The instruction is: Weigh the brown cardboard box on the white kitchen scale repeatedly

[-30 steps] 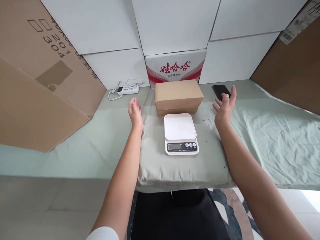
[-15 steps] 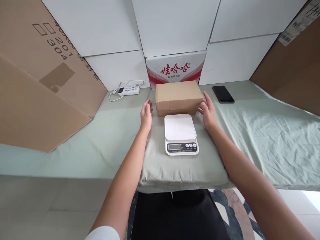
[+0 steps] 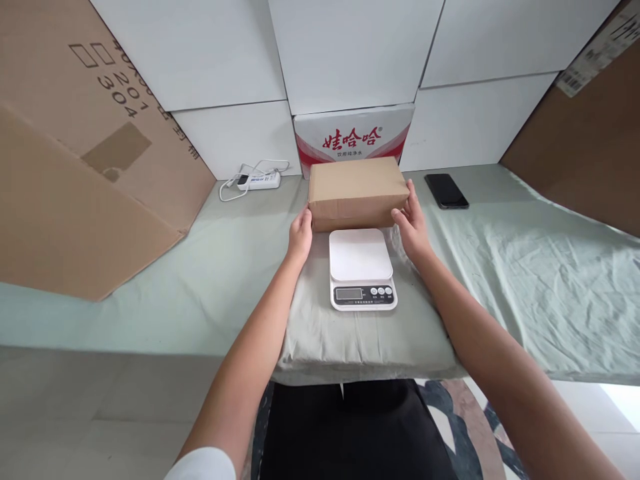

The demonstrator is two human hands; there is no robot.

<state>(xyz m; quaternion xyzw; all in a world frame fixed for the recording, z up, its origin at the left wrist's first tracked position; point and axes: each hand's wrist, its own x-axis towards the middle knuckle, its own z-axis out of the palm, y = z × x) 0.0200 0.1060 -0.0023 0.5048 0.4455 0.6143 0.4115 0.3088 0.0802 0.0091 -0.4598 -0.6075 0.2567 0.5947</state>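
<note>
A plain brown cardboard box (image 3: 357,193) is gripped between my two hands, just behind the scale. My left hand (image 3: 301,233) presses on its left end, fingers partly hidden behind the corner. At the right end, my right hand (image 3: 412,223) has its thumb on the front face and its fingers along the side. Closer to me lies a white digital kitchen scale (image 3: 361,267) with a bare platform, a blank-looking display and round buttons on its front panel.
A black phone (image 3: 447,191) lies to the right. Back left is a white power strip (image 3: 259,181) with a cable. Large cardboard panels (image 3: 100,200) flank the cloth-covered table (image 3: 240,267). A white and red carton (image 3: 353,133) stands against the white boxes behind.
My left hand has moved right onto the box's left end, and my right hand has closed on its right end. The box looks slightly raised. The scale has stayed put.
</note>
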